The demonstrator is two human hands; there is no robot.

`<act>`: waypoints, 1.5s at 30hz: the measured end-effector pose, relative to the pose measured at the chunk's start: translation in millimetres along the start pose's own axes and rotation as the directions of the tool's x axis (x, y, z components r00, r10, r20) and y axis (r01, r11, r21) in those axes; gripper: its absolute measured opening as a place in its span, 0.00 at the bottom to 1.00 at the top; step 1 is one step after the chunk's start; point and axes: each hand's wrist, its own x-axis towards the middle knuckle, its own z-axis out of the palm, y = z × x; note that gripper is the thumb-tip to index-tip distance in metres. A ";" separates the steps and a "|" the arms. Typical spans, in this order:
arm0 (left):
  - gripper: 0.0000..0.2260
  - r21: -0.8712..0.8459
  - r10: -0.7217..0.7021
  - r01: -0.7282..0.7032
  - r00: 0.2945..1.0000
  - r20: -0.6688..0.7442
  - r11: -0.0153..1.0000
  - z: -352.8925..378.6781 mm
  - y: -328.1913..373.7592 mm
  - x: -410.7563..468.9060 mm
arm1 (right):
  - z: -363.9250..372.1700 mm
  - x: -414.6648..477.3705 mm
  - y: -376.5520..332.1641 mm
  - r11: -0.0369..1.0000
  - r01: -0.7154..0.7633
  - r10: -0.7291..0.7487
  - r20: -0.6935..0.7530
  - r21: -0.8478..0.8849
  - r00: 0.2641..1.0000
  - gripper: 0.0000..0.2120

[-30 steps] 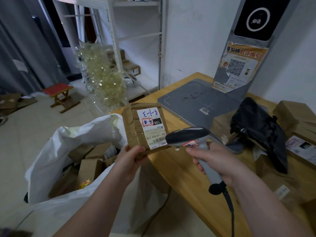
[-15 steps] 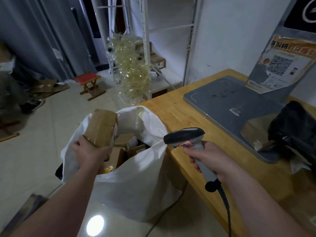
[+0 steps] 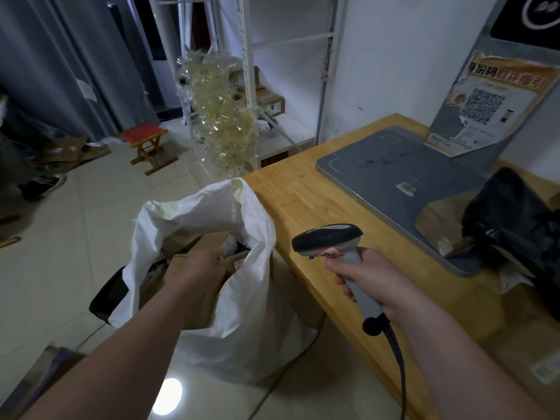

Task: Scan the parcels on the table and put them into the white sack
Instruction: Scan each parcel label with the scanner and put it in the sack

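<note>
The left hand (image 3: 203, 265) is inside the mouth of the sack (image 3: 251, 313), back upward, lying on a brown parcel (image 3: 178, 268) among the boxes there; its fingertips are hidden, so I cannot tell whether it grips the parcel or only rests on it. The right hand (image 3: 369, 277) is wrapped round the handle of the scanner (image 3: 328, 237), held over the near edge of the worktop (image 3: 303, 204) at centre frame, head pointing left toward the sack, its cable (image 3: 397, 359) dropping to the bottom edge. The sack stands on the floor at lower centre-left, against the worktop's corner, mouth open. By my reading this parcel is as good as stowed, and the next must come from the pile at the right of the frame: a flat brown packet (image 3: 439, 219) on the corner of a grey pad (image 3: 394, 165), touching a black bag (image 3: 509, 219) that covers its right end, so its long axis cannot be judged. The right hand is nearer that pile but occupied; the free left would have to cross rightward over the worktop. A poster (image 3: 491, 101) behind the pad shows a QR code under an orange Chinese heading, too soft to read; the scanner's red-and-white sticker and a white label on a box (image 3: 230, 242) in the sack are likewise illegible
</note>
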 end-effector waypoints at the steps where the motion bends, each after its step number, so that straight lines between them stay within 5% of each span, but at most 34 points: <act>1: 0.08 0.004 0.039 -0.039 0.999 0.023 0.999 3.1 9.6 -0.6 | -4.6 -2.6 3.1 1.000 -0.003 0.003 -0.011 0.014 1.000 0.05; 7: 0.16 -0.240 0.244 -0.236 0.970 0.003 0.942 31.5 83.3 -16.9 | -36.5 -23.2 25.3 0.995 0.000 0.013 -0.132 0.101 0.991 0.05; 12: 0.16 -0.307 0.479 -0.428 0.871 0.111 0.850 73.8 171.1 -49.0 | -73.1 -56.6 52.0 0.977 0.027 0.047 -0.337 0.214 0.940 0.05; 23: 0.32 -0.103 0.760 -0.820 0.464 0.456 0.563 214.7 280.4 -140.0 | -151.1 -151.6 130.1 0.903 0.146 0.210 -0.711 0.405 0.671 0.06; 27: 0.44 0.061 0.675 -0.785 0.567 0.472 0.616 246.0 297.4 -164.0 | -160.5 -173.0 147.7 0.881 0.183 0.232 -0.736 0.436 0.637 0.05; 31: 0.44 0.099 0.671 -0.741 0.650 0.357 0.664 254.2 306.1 -173.3 | -164.5 -182.4 156.5 0.870 0.197 0.248 -0.746 0.453 0.618 0.04; 33: 0.41 -0.023 0.635 -0.672 0.688 0.351 0.740 250.2 302.5 -163.6 | -166.0 -183.5 158.4 0.862 0.209 0.251 -0.747 0.462 0.616 0.04; 35: 0.33 -0.287 0.537 -0.455 0.740 0.404 0.843 238.9 294.0 -149.2 | -166.9 -182.2 159.0 0.855 0.216 0.253 -0.744 0.471 0.619 0.04; 37: 0.19 -0.522 0.445 -0.160 0.752 0.486 0.838 224.4 280.2 -136.9 | -166.3 -178.4 159.5 0.846 0.208 0.271 -0.732 0.491 0.625 0.05; 39: 0.09 -0.584 0.403 -0.039 0.761 0.509 0.811 213.6 266.3 -129.8 | -164.0 -173.2 159.6 0.836 0.191 0.292 -0.711 0.514 0.639 0.06; 43: 0.10 -0.565 0.424 -0.131 0.799 0.426 0.815 211.0 249.0 -118.0 | -157.5 -164.3 157.7 0.830 0.161 0.297 -0.667 0.534 0.683 0.08; 45: 0.23 -0.503 0.461 -0.226 0.786 0.412 0.835 211.4 244.6 -117.1 | -155.5 -162.5 155.8 0.836 0.146 0.291 -0.653 0.529 0.699 0.08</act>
